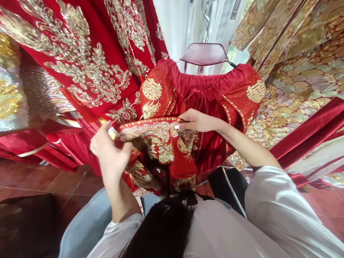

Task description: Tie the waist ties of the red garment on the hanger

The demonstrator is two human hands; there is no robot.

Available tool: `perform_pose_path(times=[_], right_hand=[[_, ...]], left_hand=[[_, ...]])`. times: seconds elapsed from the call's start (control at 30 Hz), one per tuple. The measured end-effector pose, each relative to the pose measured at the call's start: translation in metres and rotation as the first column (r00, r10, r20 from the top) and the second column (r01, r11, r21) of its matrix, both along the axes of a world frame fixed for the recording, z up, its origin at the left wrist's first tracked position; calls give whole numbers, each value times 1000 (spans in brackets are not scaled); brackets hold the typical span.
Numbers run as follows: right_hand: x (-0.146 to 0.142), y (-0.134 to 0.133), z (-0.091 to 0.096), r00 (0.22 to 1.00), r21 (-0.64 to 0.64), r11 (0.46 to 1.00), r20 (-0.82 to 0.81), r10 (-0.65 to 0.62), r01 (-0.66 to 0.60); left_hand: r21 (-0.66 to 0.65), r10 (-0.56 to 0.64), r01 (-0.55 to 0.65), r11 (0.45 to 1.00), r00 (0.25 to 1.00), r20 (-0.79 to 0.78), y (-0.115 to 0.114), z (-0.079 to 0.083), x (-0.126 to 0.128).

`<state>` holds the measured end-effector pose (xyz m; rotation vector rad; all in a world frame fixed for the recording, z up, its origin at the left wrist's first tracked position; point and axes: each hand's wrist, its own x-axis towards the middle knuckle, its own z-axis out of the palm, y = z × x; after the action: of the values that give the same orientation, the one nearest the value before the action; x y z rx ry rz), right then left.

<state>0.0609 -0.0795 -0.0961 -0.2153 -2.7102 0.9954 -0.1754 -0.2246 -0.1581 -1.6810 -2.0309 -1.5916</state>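
A red garment with gold embroidery (161, 147) stretches across the middle, its upper edge trimmed with gold beads. My right hand (197, 120) is closed on that edge, pinching it between thumb and fingers. At the garment's left end is my left hand (111, 154), thumb and index finger spread apart with cloth showing in the gap. Behind hangs a red top (188, 82) with round gold emblems on both shoulders and a thin tie at its gathered neckline. A hanger (204, 53) holds up the top.
Red gowns with silver-gold beading (88, 68) hang at the left. Gold scale-patterned garments (295, 79) hang at the right. A black box-like object (228, 186) stands low by my right arm. Reddish tiles (67, 182) cover the floor, with a dark object (27, 222) at lower left.
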Motion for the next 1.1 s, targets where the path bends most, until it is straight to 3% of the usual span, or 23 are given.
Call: perform_pose_path(times=[0.07, 0.1, 0.17, 0.2, 0.23, 0.27, 0.37, 0.4, 0.47, 0.6, 0.7, 0.87, 1.0, 1.1], right_hand=[[-12, -9, 11, 997, 65, 998, -74, 29, -24], [-18, -13, 16, 993, 98, 994, -94, 67, -57], [-29, -17, 24, 986, 168, 981, -114, 121, -100], [-33, -16, 27, 985, 206, 975, -127, 114, -86], [-37, -14, 29, 986, 246, 968, -141, 83, -47], [-40, -11, 30, 988, 284, 959, -153, 31, 14], [-50, 0, 31, 969, 387, 892, -168, -179, 232], [-54, 3, 31, 952, 421, 856, -177, -248, 301], [-66, 6, 33, 909, 483, 770, -223, -351, 416], [-98, 17, 44, 853, 583, 623, -359, -378, 521], [-118, 37, 45, 832, 602, 575, -380, -404, 554], [-115, 47, 38, 853, 637, 570, -340, -396, 519], [-83, 16, 45, 875, 626, 613, -313, -369, 483], [-60, -5, 49, 875, 596, 642, -294, -384, 482]], left_hand=[[-106, -228, 216, 971, 968, -110, 14, -1, 14], [-165, -407, 394, 904, 912, -54, 24, -4, 20], [-225, -688, 712, 666, 702, 184, 44, -16, 29], [-210, -728, 794, 570, 607, 319, 52, -23, 29], [-172, -717, 836, 521, 538, 443, 59, -30, 28], [-125, -665, 839, 530, 503, 552, 63, -37, 24], [10, -456, 673, 740, 491, 742, 64, -42, 2], [48, -420, 608, 793, 487, 766, 62, -38, -6], [130, -418, 517, 846, 492, 764, 58, -21, -20], [261, -468, 402, 877, 600, 649, 50, 21, -39], [254, -443, 364, 896, 703, 557, 48, 37, -52], [235, -434, 365, 901, 762, 482, 53, 32, -63], [254, -451, 379, 890, 819, 354, 67, 22, -52], [263, -473, 408, 875, 836, 278, 92, 18, -35]])
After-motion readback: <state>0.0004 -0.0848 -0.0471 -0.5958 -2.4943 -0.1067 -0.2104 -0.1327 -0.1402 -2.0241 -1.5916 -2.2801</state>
